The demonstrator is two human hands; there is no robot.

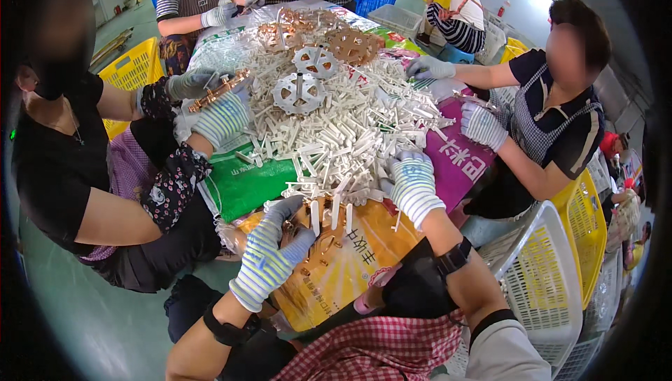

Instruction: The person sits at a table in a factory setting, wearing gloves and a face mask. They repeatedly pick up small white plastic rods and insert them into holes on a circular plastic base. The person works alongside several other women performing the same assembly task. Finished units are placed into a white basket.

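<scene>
Your left hand [268,258] pinches a copper piece [288,226], near. Your right hand [414,183] meets the white pegs [343,146]; I cannot tell its grip.

The left hand [264,258], at seven o'clock, and the right hand [414,183], at three, wear whitish knitted gloves [252,281] with yellow-green stripes and bluish smudges. Black bands [453,259] circle both wrists. A red-and-white gingham apron [371,354] spreads near six; a pale grey sleeve [505,354] with a black cuff [490,321] shows toward five.
</scene>
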